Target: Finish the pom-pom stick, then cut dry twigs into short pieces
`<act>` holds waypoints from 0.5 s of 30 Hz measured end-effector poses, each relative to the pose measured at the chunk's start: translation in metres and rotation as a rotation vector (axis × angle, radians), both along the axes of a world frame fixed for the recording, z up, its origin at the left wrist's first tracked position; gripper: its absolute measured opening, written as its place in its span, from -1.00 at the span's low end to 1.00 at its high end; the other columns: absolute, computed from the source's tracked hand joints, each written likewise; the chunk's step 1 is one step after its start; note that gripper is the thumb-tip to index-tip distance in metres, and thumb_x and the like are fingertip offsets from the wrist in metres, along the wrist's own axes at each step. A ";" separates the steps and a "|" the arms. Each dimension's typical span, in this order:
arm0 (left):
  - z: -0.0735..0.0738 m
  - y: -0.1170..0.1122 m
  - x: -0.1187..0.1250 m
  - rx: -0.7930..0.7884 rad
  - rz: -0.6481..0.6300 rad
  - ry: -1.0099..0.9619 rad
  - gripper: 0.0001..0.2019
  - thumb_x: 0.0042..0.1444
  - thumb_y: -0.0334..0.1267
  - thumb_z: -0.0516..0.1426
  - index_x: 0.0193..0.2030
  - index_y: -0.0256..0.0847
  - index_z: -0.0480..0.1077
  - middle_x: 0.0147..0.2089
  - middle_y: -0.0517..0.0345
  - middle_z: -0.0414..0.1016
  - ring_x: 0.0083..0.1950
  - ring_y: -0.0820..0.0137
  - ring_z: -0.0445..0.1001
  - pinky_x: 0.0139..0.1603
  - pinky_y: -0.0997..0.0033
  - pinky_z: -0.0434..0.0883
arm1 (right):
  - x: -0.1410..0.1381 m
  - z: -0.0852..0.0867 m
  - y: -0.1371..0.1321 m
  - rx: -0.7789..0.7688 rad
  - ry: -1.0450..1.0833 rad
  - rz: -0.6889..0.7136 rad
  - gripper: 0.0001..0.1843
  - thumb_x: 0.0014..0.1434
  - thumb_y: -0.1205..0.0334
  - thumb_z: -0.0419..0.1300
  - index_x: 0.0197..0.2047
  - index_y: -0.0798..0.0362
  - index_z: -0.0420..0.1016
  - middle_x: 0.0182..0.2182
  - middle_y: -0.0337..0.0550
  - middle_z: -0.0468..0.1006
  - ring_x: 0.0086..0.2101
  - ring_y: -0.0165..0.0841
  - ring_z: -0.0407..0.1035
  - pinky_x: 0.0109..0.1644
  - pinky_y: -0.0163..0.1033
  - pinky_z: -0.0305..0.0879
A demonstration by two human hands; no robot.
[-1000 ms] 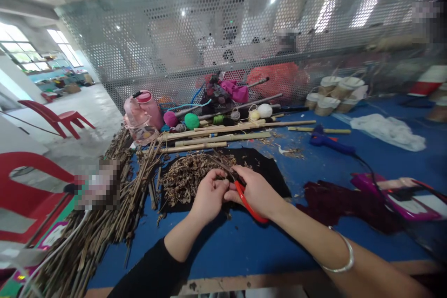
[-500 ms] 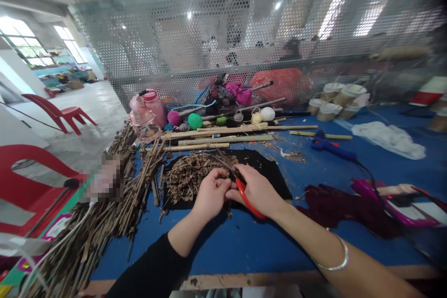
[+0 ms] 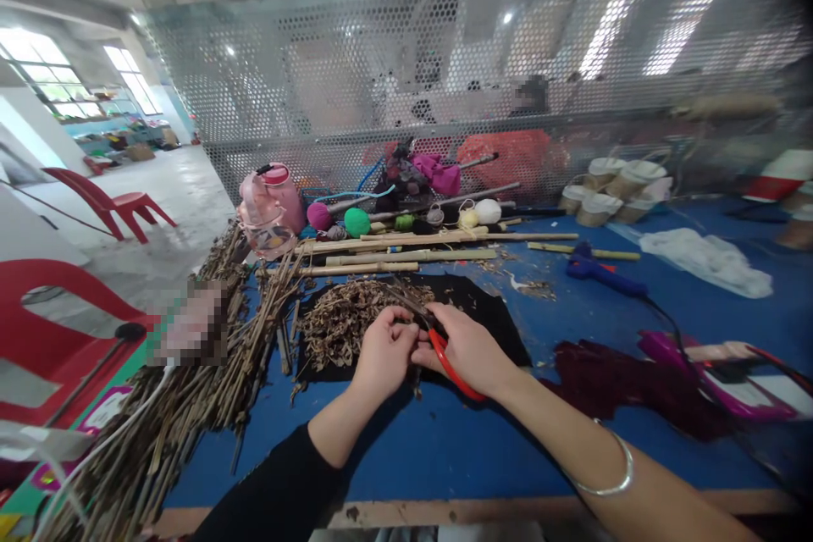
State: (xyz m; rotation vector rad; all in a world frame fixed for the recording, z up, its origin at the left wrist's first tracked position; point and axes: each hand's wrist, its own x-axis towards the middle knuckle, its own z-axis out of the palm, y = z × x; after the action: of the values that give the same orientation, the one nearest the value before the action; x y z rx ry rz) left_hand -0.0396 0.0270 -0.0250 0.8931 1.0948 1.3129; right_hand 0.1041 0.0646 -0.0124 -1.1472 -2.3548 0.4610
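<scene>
My right hand [image 3: 473,347] is closed round red-handled scissors [image 3: 452,368], whose blades point up and left over a heap of dried brown plant bits [image 3: 340,322]. Beside it, my left hand [image 3: 389,351] is pinched, its fingertips meeting those of my right hand. A small dark scrap shows just below the fingertips, but what the left fingers hold is mostly hidden. Both hands are above the near edge of a black cloth [image 3: 492,313], which lies under the heap.
Bundled dry stalks [image 3: 209,381] fill the left side. Bamboo sticks [image 3: 412,256], yarn balls [image 3: 356,223] and a pink jug [image 3: 273,203] lie behind. At right are a blue glue gun [image 3: 603,271], dark red cloth [image 3: 628,385] and paper cups [image 3: 597,205]. A perforated metal screen [image 3: 305,76] stands at the back.
The hands and scissors stay almost in place, fingertips still together. The whole view has shifted very slightly.
</scene>
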 end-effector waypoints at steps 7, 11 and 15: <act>-0.001 -0.003 0.004 0.031 0.009 0.047 -0.90 0.05 -0.31 0.10 -0.27 -0.20 0.26 -0.51 0.25 0.45 -0.51 0.49 0.44 -0.46 0.56 0.36 | 0.000 0.001 0.001 -0.005 0.007 0.068 -0.38 -0.08 -0.11 0.29 -0.05 0.11 0.34 -0.21 0.03 0.46 -0.21 -0.18 0.35 -0.13 -0.12 0.26; -0.006 -0.002 0.003 0.016 0.045 0.100 -0.86 0.08 -0.25 0.11 -0.22 -0.21 0.32 -0.39 0.16 0.48 -0.39 0.44 0.47 -0.32 0.48 0.42 | 0.004 0.001 0.003 -0.029 -0.010 0.111 -0.27 -0.19 -0.19 0.33 -0.04 0.12 0.35 -0.25 0.00 0.44 -0.24 -0.17 0.32 -0.15 -0.11 0.25; -0.007 0.000 0.006 -0.018 0.020 0.041 -0.78 0.08 -0.16 0.13 -0.17 -0.20 0.30 -0.35 0.13 0.48 -0.36 0.41 0.47 -0.32 0.47 0.41 | 0.005 0.001 0.005 -0.063 0.020 0.083 -0.17 -0.26 -0.21 0.35 0.01 0.10 0.34 -0.24 0.00 0.41 -0.25 -0.17 0.31 -0.14 -0.09 0.24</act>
State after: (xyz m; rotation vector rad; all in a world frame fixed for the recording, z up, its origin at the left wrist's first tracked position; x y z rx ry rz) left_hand -0.0340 0.0268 -0.0324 0.9017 1.1487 1.3045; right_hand 0.1095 0.0698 -0.0112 -1.0710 -2.3931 0.5763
